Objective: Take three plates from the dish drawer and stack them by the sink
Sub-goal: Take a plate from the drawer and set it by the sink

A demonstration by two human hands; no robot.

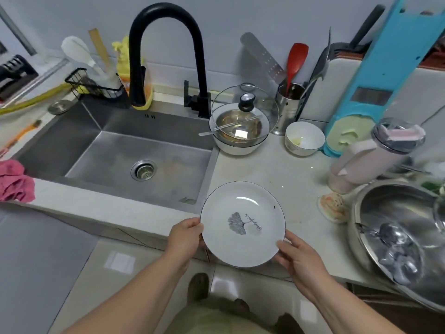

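I hold a white plate [243, 224] with a thin dark rim and a grey leaf print over the counter's front edge, just right of the steel sink [115, 153]. My left hand [184, 238] grips its left rim. My right hand [297, 259] grips its lower right rim. The plate is roughly level and partly overhangs the counter edge. I cannot tell whether it touches the counter [277, 169]. The dish drawer is out of view.
A white bowl with a steel bowl and glass lid [240, 126] sits behind the plate, a small white bowl [304, 138] to its right. A large steel basin [397, 235] and a pink tumbler [370, 155] crowd the right. The black faucet [168, 59] arches over the sink; a pink cloth [14, 182] lies left.
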